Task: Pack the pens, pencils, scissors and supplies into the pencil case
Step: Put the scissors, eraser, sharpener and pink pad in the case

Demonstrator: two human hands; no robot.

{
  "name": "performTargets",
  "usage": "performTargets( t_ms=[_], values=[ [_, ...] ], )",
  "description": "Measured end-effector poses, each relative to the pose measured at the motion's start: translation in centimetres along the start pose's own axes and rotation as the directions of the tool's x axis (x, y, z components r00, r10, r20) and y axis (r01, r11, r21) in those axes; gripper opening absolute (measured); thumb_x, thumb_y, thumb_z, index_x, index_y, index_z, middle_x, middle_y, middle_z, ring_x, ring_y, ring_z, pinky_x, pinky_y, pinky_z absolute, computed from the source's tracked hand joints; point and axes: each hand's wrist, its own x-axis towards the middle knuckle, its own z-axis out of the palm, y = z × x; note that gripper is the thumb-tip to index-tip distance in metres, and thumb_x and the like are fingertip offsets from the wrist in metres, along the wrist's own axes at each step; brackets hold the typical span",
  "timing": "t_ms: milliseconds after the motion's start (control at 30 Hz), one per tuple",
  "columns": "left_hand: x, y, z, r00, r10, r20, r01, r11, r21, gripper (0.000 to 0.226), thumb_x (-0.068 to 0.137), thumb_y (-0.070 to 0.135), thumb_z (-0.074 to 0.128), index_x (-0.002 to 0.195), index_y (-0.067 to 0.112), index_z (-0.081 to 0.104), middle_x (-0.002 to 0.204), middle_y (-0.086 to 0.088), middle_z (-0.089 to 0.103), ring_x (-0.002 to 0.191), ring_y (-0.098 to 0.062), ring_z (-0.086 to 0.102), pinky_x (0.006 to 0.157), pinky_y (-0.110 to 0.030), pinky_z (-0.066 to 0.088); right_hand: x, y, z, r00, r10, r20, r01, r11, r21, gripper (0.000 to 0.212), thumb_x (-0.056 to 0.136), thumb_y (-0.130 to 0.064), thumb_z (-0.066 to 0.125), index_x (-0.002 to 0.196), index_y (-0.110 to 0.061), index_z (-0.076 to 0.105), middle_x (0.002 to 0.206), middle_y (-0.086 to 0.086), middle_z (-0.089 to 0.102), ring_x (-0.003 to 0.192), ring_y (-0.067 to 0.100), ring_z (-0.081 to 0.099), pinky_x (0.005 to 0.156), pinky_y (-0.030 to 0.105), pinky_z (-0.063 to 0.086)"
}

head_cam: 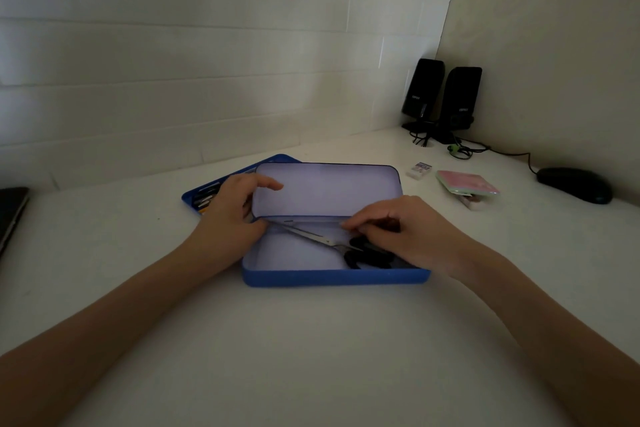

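A blue pencil case [332, 277] lies open in the middle of the white desk, its pale lid [329, 189] standing upright at the back. Scissors [311, 236] with black handles lie slantwise inside, blades pointing to the back left. My right hand [408, 232] is over the handles with its fingers curled on them. My left hand [228, 215] grips the left end of the lid. Behind the case, a flat blue tray [207, 194] holds several pens and pencils, partly hidden by my left hand.
A small white eraser [419, 170] and a pink pad [467, 182] resting on a small white object [472, 203] lie to the right of the case. Two black speakers [441, 97] stand in the back corner, a black mouse [575, 184] at far right, a dark device [10, 211] at the left edge.
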Motion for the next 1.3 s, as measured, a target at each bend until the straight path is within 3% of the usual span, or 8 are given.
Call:
performTargets(
  t_ms=[133, 267, 400, 600, 800, 933, 1133, 1300],
  values=[
    [-0.2, -0.1, -0.1, 0.998, -0.038, 0.045, 0.041, 0.997, -0.062, 0.059, 0.064, 0.000, 0.046, 0.088, 0.051, 0.061, 0.117, 0.007, 0.056, 0.123, -0.007, 0.046, 0.107, -0.036, 0.036, 0.1, -0.7, 1.2, 0.996, -0.002, 0.093, 0.011, 0.994, -0.104, 0.031, 0.075, -0.038, 0.071, 0.106, -0.033, 0.068, 0.103, -0.017, 0.065, 0.098, -0.002, 0.057, 0.088, 0.014, 0.045],
    [-0.2, 0.2, -0.1, 0.993, -0.102, 0.059, 0.107, 0.990, -0.093, 0.057, 0.072, -0.017, 0.041, 0.085, 0.033, 0.064, 0.122, 0.001, 0.057, 0.125, -0.006, 0.044, 0.106, -0.034, 0.036, 0.1, -0.7, 0.8, 0.991, 0.012, 0.131, -0.003, 0.998, -0.069, 0.028, 0.078, -0.024, 0.071, 0.105, -0.030, 0.069, 0.105, -0.013, 0.064, 0.098, -0.003, 0.055, 0.088, 0.007, 0.040],
    [-0.2, 0.4, 0.0, 0.995, -0.089, 0.036, 0.092, 0.993, -0.072, 0.041, 0.081, -0.008, 0.047, 0.087, 0.029, 0.065, 0.124, 0.001, 0.057, 0.124, -0.008, 0.047, 0.102, -0.029, 0.036, 0.0, -0.7, 0.5, 0.984, -0.004, 0.178, 0.010, 0.999, -0.034, 0.026, 0.079, -0.022, 0.071, 0.104, -0.029, 0.070, 0.104, -0.012, 0.063, 0.098, -0.005, 0.055, 0.086, 0.003, 0.038],
    [-0.4, 0.4, -0.1, 0.999, -0.036, 0.031, 0.037, 0.998, -0.046, 0.032, 0.081, -0.005, 0.057, 0.089, 0.025, 0.065, 0.108, 0.022, 0.055, 0.116, 0.008, 0.046, 0.105, -0.031, 0.038, -0.2, -0.6, 0.3, 0.987, -0.001, 0.160, 0.012, 0.998, -0.067, 0.027, 0.078, -0.025, 0.072, 0.105, -0.030, 0.071, 0.103, -0.013, 0.063, 0.097, -0.005, 0.054, 0.084, 0.001, 0.038],
    [-0.3, 0.3, 0.0, 0.999, -0.042, 0.019, 0.042, 0.999, -0.028, 0.029, 0.082, -0.001, 0.059, 0.090, 0.026, 0.065, 0.115, 0.008, 0.058, 0.121, -0.003, 0.048, 0.107, -0.036, 0.038, -0.3, -0.7, 0.0, 0.986, 0.012, 0.165, 0.002, 0.996, -0.087, 0.025, 0.078, -0.024, 0.071, 0.102, -0.032, 0.071, 0.103, -0.013, 0.064, 0.096, -0.004, 0.055, 0.086, 0.005, 0.041],
    [-0.4, 0.3, 0.0, 0.999, -0.040, 0.016, 0.041, 0.999, -0.022, 0.032, 0.082, 0.000, 0.059, 0.091, 0.030, 0.063, 0.116, 0.009, 0.057, 0.122, -0.003, 0.047, 0.107, -0.036, 0.038, -0.6, -0.5, -1.0, 0.984, 0.060, 0.169, -0.039, 0.992, -0.121, 0.023, 0.078, -0.024, 0.070, 0.097, -0.035, 0.071, 0.097, -0.018, 0.066, 0.093, -0.004, 0.059, 0.087, 0.012, 0.046],
    [-0.3, 0.4, 0.0, 0.999, -0.046, 0.014, 0.046, 0.999, -0.013, 0.031, 0.082, 0.000, 0.058, 0.091, 0.029, 0.063, 0.118, 0.005, 0.057, 0.121, -0.004, 0.047, 0.107, -0.038, 0.038, -0.7, -0.4, -1.0, 0.984, 0.056, 0.168, -0.031, 0.988, -0.151, 0.024, 0.076, -0.025, 0.072, 0.099, -0.034, 0.071, 0.092, -0.021, 0.063, 0.091, -0.004, 0.058, 0.084, 0.010, 0.045],
    [-0.3, 0.2, -0.1, 0.999, -0.040, 0.026, 0.041, 0.999, -0.010, 0.031, 0.083, 0.000, 0.058, 0.090, 0.029, 0.064, 0.114, 0.009, 0.058, 0.121, -0.005, 0.048, 0.107, -0.041, 0.038, -0.3, -0.6, 0.0, 0.989, 0.002, 0.147, 0.013, 0.995, -0.100, 0.022, 0.077, -0.022, 0.072, 0.097, -0.032, 0.072, 0.094, -0.015, 0.064, 0.093, 0.002, 0.058, 0.087, 0.022, 0.048]
  ],
)
